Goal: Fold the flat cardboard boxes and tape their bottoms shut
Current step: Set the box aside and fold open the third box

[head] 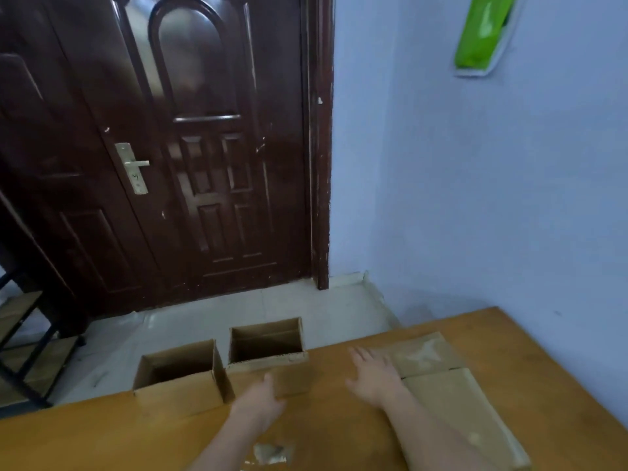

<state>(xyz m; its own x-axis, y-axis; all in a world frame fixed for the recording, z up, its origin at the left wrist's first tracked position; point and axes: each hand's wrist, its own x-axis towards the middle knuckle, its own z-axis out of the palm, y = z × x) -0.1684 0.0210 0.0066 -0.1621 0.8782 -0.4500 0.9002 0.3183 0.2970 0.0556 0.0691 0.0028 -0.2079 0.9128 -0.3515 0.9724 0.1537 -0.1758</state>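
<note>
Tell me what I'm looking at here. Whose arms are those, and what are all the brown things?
The picture comes from a camera worn on a person's head, looking down, so the arms are that person's own. The left hand touches the side of a folded cardboard box, but the blur hides whether it grips it. A second open box stands beside it; both sit past the edge of the wooden table. The right hand lies flat and open on the table, holding nothing, next to flat cardboard boxes waiting to be folded. Behind is a dark door.

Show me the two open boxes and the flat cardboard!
Left open box (176, 392), head view, front wall.
Right open box (268, 363), head view, front rim.
Flat cardboard (455, 402), head view, top face.
</note>
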